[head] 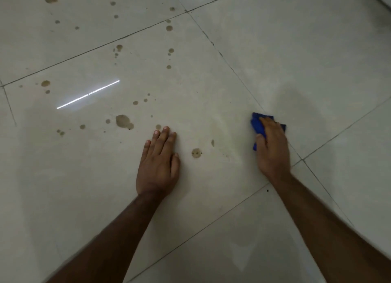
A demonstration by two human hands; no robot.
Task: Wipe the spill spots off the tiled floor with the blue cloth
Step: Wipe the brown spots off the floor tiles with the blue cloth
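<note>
On the tiled floor, right hand presses the folded blue cloth down beside a grout line, fingers curled over it, while left hand rests flat, fingers straight, with brown spill spots scattered ahead and leftward.

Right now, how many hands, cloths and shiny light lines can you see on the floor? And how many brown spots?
Hands: 2, the left hand and the right hand
Cloths: 1, the blue cloth
Light lines: 1, the light streak
Total: 4
The brown spots: many, too tiny to count surely.
</note>
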